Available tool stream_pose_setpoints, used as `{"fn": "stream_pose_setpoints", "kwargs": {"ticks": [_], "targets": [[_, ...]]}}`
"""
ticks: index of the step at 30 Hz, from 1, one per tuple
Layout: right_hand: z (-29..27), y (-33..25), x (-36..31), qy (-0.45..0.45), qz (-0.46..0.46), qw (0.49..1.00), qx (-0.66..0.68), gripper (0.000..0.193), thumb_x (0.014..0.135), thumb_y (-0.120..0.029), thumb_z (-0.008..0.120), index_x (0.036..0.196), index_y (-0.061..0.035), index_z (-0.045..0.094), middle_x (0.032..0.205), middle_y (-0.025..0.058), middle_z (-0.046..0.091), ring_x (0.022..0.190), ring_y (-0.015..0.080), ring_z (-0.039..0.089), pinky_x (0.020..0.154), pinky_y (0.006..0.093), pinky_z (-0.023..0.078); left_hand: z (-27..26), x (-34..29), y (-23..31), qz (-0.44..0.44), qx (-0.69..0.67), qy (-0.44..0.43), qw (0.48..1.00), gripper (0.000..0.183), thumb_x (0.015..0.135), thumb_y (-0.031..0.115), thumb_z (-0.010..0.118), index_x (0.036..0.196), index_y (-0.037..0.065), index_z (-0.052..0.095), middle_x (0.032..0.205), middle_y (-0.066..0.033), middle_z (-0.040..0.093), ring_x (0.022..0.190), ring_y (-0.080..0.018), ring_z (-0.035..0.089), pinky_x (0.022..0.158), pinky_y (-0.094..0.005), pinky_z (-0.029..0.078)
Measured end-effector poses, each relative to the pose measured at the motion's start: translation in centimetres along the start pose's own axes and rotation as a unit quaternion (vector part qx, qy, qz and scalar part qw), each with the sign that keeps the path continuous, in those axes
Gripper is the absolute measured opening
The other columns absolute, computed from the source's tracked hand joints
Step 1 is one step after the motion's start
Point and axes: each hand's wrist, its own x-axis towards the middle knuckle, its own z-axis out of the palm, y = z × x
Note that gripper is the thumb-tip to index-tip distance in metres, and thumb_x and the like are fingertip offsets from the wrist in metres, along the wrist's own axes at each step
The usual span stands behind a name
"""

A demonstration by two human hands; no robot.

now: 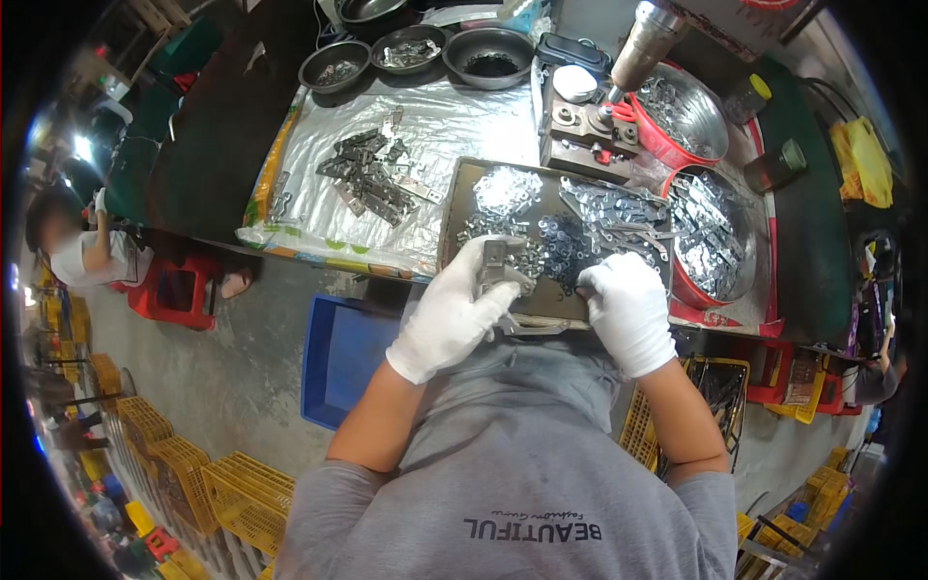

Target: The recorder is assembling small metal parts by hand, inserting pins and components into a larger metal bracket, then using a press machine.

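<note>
My left hand, in a white glove, is closed around a small metal bracket above the near edge of a shallow tray. My right hand, also gloved, is at the tray's near right. Its fingers are pinched together beside a pile of dark small rings; whatever they hold is hidden. Small metal pieces lie just right of the bracket. Farther back in the tray are shiny small parts and a heap of flat metal strips.
A press tool stands behind the tray. Red-rimmed bowls of metal parts sit to the right. Dark metal plates lie on the silver sheet at left, with black bowls behind. A blue bin rests below the table.
</note>
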Motion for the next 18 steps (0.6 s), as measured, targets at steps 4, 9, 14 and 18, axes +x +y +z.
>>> {"fn": "stream_pose_setpoints", "kwargs": {"ticks": [4, 9, 14, 18], "targets": [[-0.4, -0.2, 0.1, -0.012, 0.011, 1.0, 0.015, 0.008, 0.074, -0.009, 0.072, 0.08, -0.0118, 0.068, 0.078, 0.0079, 0.06, 0.08, 0.0281, 0.058, 0.072, 0.0394, 0.048, -0.1, 0.0, 0.3, -0.038, 0.0, -0.014, 0.999, 0.043, 0.095, 0.005, 0.055, 0.136, 0.003, 0.042, 0.109, -0.0118, 0.064, 0.085, -0.0115, 0.063, 0.067, -0.0236, 0.054], [-0.4, -0.4, -0.2, 0.016, 0.031, 0.993, 0.11, 0.012, 0.081, -0.01, 0.071, 0.091, -0.0074, 0.065, 0.082, 0.0105, 0.062, 0.083, 0.0295, 0.06, 0.075, 0.0376, 0.049, 0.7, 0.3, 0.2, -0.018, -0.006, -0.018, 1.0, 0.042, 0.095, 0.005, 0.055, 0.135, 0.003, 0.043, 0.108, -0.0109, 0.065, 0.076, -0.0114, 0.064, 0.06, -0.0218, 0.051], [-1.4, -0.1, 0.3, -0.063, 0.117, 0.939, 0.318, 0.011, 0.09, -0.01, 0.064, 0.098, -0.0025, 0.062, 0.084, 0.0132, 0.061, 0.079, 0.0268, 0.06, 0.073, 0.0356, 0.048, 1.7, 0.9, -0.6, 0.007, 0.008, -0.015, 1.0, 0.042, 0.096, 0.006, 0.055, 0.136, 0.005, 0.043, 0.107, -0.0092, 0.066, 0.068, -0.0092, 0.064, 0.051, -0.0192, 0.046], [-2.1, -0.3, 0.6, -0.133, 0.206, 0.864, 0.439, 0.014, 0.093, -0.012, 0.06, 0.1, -0.0002, 0.061, 0.084, 0.0138, 0.061, 0.076, 0.0247, 0.06, 0.072, 0.0364, 0.048, 2.5, 1.4, -1.0, 0.053, 0.002, -0.006, 0.999, 0.041, 0.095, 0.005, 0.056, 0.135, 0.002, 0.046, 0.113, -0.0076, 0.064, 0.091, -0.0086, 0.061, 0.07, -0.0209, 0.051]]}}
